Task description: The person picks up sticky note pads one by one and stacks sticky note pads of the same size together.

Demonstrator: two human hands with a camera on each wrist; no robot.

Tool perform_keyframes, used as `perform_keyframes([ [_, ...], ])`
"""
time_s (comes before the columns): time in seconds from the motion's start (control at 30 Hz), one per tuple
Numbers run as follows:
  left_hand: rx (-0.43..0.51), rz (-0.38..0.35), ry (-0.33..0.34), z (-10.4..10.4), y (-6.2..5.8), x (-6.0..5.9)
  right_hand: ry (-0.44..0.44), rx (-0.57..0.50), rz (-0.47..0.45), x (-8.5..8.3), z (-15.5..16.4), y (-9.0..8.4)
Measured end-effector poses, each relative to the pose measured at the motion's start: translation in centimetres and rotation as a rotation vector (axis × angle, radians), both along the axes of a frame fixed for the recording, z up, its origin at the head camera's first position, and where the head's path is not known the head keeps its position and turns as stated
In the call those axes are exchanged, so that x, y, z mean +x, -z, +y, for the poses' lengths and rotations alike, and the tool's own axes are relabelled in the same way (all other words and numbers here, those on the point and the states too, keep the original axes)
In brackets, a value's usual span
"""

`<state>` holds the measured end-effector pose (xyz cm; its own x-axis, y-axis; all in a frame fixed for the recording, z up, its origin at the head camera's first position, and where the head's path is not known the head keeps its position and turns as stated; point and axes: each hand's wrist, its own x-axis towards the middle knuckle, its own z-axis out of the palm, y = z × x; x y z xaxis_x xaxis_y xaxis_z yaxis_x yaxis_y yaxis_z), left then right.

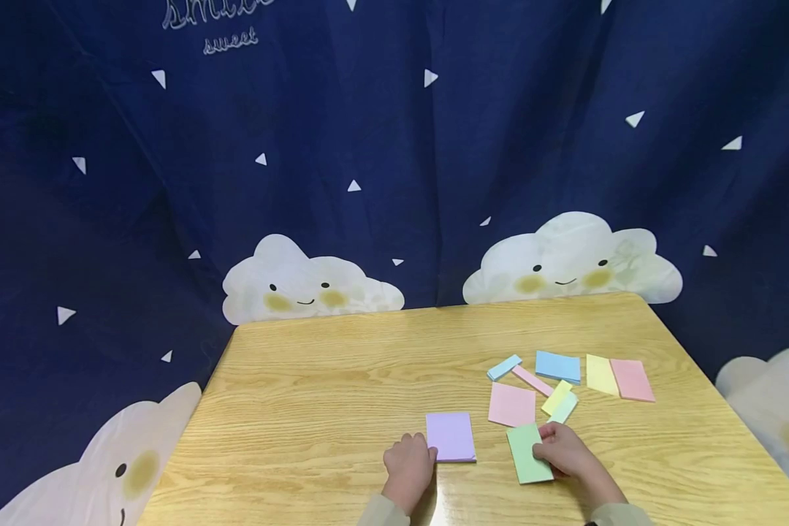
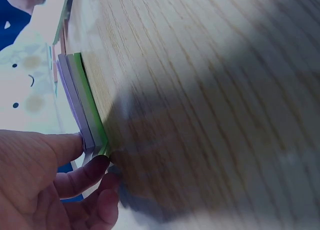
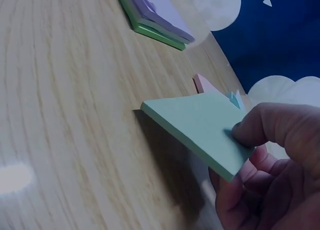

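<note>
The pad (image 1: 523, 453) is green, the stack (image 1: 450, 436) lilac-topped.

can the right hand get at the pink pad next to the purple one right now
Probably not yet: the right hand pinches the green pad, though the pink pad lies close by, its top mostly in view.

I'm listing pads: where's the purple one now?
In the head view, right of centre, the purple pad tops a stack pinched by the left hand, left of the green pad in the right hand.
</note>
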<state>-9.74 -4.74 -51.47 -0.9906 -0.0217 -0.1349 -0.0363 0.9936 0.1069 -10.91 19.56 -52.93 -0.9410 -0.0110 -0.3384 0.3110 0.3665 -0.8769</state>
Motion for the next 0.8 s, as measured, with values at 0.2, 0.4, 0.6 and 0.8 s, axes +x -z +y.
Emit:
perform_keyframes([
  [0.2,-0.002,0.005,-0.002,0.1,0.1,0.0,-0.027,0.018,-0.002,0.3,-0.7,-0.1],
  [0.4,0.007,-0.003,0.000,0.0,0.1,0.0,-0.011,0.027,-0.019,0.5,-1.4,-0.2],
  [0.6,0.014,-0.013,0.003,0.0,0.0,-0.1,0.004,0.082,-0.002,0.6,-1.8,0.1],
  [0.8,0.013,-0.013,0.005,0.0,0.0,0.0,-0.036,0.178,0.041,0.8,-2.0,0.2],
])
